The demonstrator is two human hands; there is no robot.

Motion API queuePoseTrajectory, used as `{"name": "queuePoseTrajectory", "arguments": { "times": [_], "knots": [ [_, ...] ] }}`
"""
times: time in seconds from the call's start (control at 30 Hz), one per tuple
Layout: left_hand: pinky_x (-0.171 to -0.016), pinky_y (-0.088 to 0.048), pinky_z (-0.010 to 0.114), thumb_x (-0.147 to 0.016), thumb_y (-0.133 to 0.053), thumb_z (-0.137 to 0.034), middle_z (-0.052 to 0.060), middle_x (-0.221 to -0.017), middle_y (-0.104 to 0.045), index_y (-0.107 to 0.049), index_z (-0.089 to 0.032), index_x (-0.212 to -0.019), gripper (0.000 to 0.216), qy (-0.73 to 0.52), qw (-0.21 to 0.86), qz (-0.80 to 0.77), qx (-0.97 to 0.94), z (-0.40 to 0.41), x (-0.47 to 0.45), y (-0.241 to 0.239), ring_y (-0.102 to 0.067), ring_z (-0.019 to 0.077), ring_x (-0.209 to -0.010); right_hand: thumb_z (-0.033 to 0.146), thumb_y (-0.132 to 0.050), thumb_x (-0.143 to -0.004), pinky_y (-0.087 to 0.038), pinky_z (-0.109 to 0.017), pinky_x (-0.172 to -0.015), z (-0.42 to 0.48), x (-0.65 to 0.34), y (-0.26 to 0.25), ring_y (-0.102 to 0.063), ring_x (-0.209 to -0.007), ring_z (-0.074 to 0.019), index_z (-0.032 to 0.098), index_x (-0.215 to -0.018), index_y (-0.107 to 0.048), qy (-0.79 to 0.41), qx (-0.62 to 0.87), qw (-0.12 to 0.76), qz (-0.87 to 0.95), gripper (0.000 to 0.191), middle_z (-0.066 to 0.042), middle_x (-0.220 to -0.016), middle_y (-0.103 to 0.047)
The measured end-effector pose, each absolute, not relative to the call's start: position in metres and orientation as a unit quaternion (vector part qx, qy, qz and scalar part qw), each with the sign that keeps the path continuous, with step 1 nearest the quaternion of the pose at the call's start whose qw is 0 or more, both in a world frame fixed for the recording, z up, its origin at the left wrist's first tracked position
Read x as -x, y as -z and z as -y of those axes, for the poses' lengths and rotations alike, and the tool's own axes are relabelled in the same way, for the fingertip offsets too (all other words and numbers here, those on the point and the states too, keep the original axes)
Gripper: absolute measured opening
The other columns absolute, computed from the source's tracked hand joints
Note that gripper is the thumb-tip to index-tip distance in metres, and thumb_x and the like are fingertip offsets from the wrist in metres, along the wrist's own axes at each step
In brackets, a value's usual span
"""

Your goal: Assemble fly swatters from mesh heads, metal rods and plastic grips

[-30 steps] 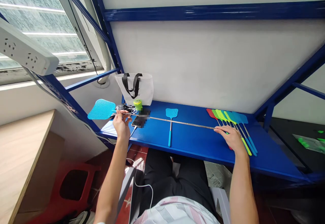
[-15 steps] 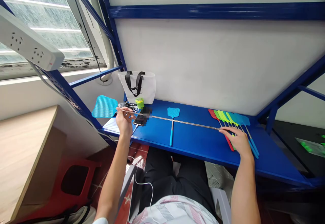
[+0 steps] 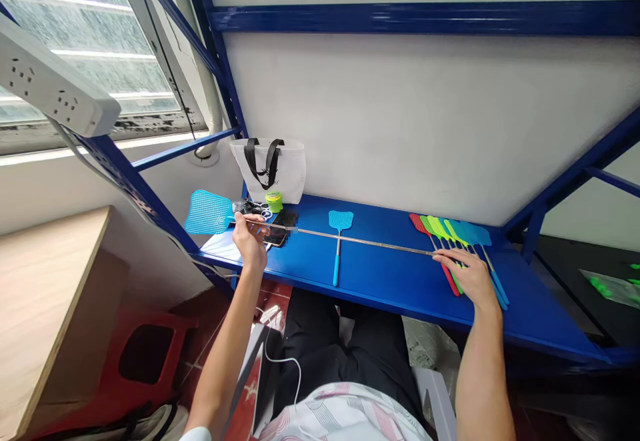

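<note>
A blue fly swatter (image 3: 365, 241) with a long, thin metal rod stretches above the shelf between my two hands. Its ribbed flat head lies at the far left, and my left hand (image 3: 250, 237) pinches the rod just beside it. At the rod's other end, my right hand (image 3: 467, 271) is closed with thumb and fingertips on the metal; any grip there is hidden. Under the rod lies a second, shorter blue swatter (image 3: 337, 264), head toward the wall. Behind my right hand, a row of red, green, yellow-green and blue swatters (image 3: 447, 227) is partly covered.
On the blue shelf (image 3: 385, 277), a white bag (image 3: 287, 171) with black handles stands at the back left. Near it are a green tub (image 3: 274, 201), a phone (image 3: 277, 233) and dark cables. A power strip (image 3: 55, 81) hangs at left, above a wooden table (image 3: 55, 281).
The swatter's head and my left hand have shifted slightly right and down in the view. Both hands keep their hold on the rod; the other swatters lie as before.
</note>
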State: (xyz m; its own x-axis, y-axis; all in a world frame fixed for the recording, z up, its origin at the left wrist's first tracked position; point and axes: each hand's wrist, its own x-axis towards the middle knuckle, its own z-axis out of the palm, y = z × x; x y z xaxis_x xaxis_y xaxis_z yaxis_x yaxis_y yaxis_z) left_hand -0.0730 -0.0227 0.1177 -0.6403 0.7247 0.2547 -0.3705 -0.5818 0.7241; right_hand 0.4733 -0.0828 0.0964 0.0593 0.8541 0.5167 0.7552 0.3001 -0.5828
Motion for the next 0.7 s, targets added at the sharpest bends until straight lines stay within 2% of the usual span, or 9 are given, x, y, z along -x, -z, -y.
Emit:
{"name": "queuePoseTrajectory", "arguments": {
  "times": [0.2,0.37,0.57,0.7],
  "knots": [
    [-0.05,-0.045,0.022,-0.095,-0.077,-0.075,0.004,-0.084,-0.075,-0.06,-0.018,-0.082,0.061,-0.852,0.313,-0.316,-0.276,0.022,0.07,-0.118,-0.06,0.01,-0.055,0.084,-0.063,-0.099,-0.055,-0.048,-0.102,0.081,-0.479,-0.091,-0.079,-0.111,-0.0337,0.037,-0.102,-0.092,-0.037,0.594,0.406,0.694,0.056,-0.004,-0.11,-0.089],
    [-0.048,-0.047,0.023,-0.097,-0.077,-0.071,0.008,-0.09,-0.08,-0.067,-0.017,-0.085,0.057,-0.834,0.338,-0.308,-0.307,0.029,0.047,-0.117,-0.061,0.0101,-0.053,0.078,-0.062,-0.104,-0.058,-0.045,-0.098,0.084,-0.464,-0.096,-0.081,-0.109,-0.0323,0.037,-0.102,-0.092,-0.019,0.569,0.396,0.72,0.051,-0.004,-0.109,-0.089],
    [-0.05,-0.052,0.025,-0.1,-0.073,-0.071,0.016,-0.119,-0.082,-0.073,-0.016,-0.092,0.056,-0.762,0.429,-0.319,-0.366,0.043,-0.019,-0.095,-0.067,0.0114,-0.058,0.065,-0.06,-0.111,-0.062,-0.04,-0.085,0.087,-0.394,-0.09,-0.083,-0.105,-0.0304,0.037,-0.107,-0.092,-0.051,0.541,0.359,0.759,0.043,-0.002,-0.111,-0.089],
    [-0.05,-0.052,0.025,-0.099,-0.073,-0.072,0.018,-0.121,-0.082,-0.076,-0.015,-0.094,0.057,-0.746,0.448,-0.337,-0.358,0.045,-0.031,-0.087,-0.066,0.0113,-0.058,0.062,-0.057,-0.113,-0.059,-0.038,-0.079,0.088,-0.37,-0.096,-0.083,-0.096,-0.0287,0.035,-0.108,-0.091,-0.048,0.535,0.348,0.769,0.044,-0.004,-0.109,-0.089]
  ]
}}
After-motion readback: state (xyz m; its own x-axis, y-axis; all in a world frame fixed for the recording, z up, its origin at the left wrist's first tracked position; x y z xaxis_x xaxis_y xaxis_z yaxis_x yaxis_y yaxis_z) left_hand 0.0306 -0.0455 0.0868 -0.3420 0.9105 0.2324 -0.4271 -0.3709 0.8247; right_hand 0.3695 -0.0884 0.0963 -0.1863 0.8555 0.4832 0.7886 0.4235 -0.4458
